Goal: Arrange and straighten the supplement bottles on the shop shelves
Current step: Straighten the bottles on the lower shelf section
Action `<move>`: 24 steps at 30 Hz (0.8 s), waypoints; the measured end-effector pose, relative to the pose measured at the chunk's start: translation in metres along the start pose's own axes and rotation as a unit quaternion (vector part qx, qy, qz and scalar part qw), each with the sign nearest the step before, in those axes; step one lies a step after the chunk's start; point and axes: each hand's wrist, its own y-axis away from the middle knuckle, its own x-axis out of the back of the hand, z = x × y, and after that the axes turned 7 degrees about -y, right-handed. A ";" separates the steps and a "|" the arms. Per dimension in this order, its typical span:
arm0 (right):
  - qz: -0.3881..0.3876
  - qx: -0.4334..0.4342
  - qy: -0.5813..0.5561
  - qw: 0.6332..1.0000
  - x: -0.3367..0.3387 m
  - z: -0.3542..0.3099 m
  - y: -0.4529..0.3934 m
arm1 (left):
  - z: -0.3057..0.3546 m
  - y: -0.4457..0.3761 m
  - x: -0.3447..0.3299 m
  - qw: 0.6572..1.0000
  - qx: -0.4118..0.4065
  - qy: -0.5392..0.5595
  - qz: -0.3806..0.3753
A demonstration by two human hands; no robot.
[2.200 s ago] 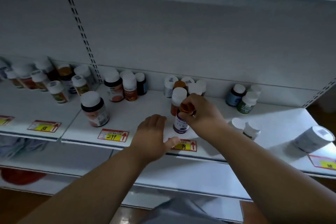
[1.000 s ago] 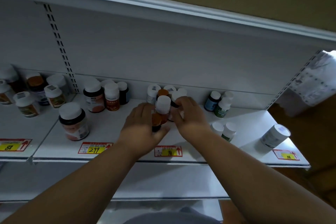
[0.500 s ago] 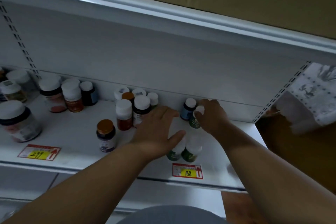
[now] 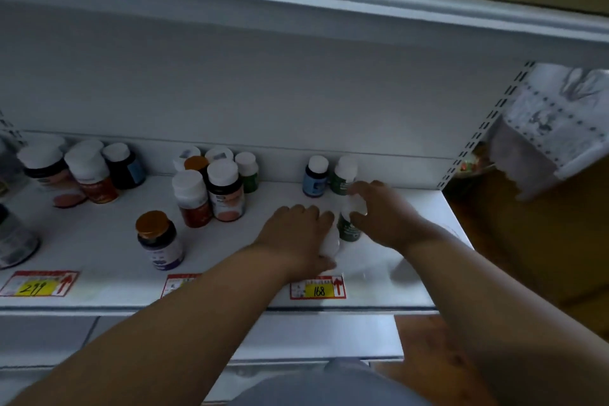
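On the white shelf, my right hand grips a small green bottle around its white cap, standing upright near the shelf's right end. Just left of it, my left hand is curled over a white-capped bottle; most of that bottle is hidden under the palm. Behind them, against the back wall, stand a blue bottle and another green bottle, both upright.
A gold-capped purple bottle stands alone near the front. A cluster of white-capped bottles and another group fill the back left. Price tags 168 and 299 line the front edge. The shelf ends at the slotted upright.
My right hand has come forward from the back green bottle to the front green one. My left hand stays over the neighbouring front bottle. The view shifted slightly right.
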 end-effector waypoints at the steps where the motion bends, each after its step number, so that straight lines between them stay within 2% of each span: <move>1: -0.014 -0.012 0.010 1.000 -0.001 -0.001 0.010 | 0.000 -0.001 0.001 1.000 -0.003 -0.008 0.000; 4: -0.045 -0.044 -0.013 0.998 -0.005 -0.006 0.038 | 0.000 -0.002 0.002 1.000 -0.007 -0.009 0.004; 8: -0.023 -0.040 -0.060 0.997 -0.016 -0.012 0.058 | 0.001 -0.002 0.000 1.000 -0.013 -0.010 -0.001; 12: -0.012 -0.042 -0.068 0.997 -0.019 -0.013 0.060 | 0.001 -0.002 0.001 1.000 -0.011 -0.008 -0.003; 17: -0.044 -0.036 -0.070 0.996 -0.016 -0.008 0.053 | 0.003 -0.001 0.002 1.000 -0.008 0.001 -0.017; 19: -0.011 -0.034 -0.079 0.996 -0.011 -0.008 0.041 | 0.001 0.000 0.003 0.999 0.004 0.043 -0.019; 22: 0.065 -0.009 -0.066 0.996 -0.002 -0.004 0.009 | -0.005 0.002 0.007 0.996 0.034 0.082 0.017; 24: 0.075 -0.012 -0.044 0.996 0.004 -0.001 -0.019 | -0.008 0.003 0.012 0.993 0.047 0.099 0.041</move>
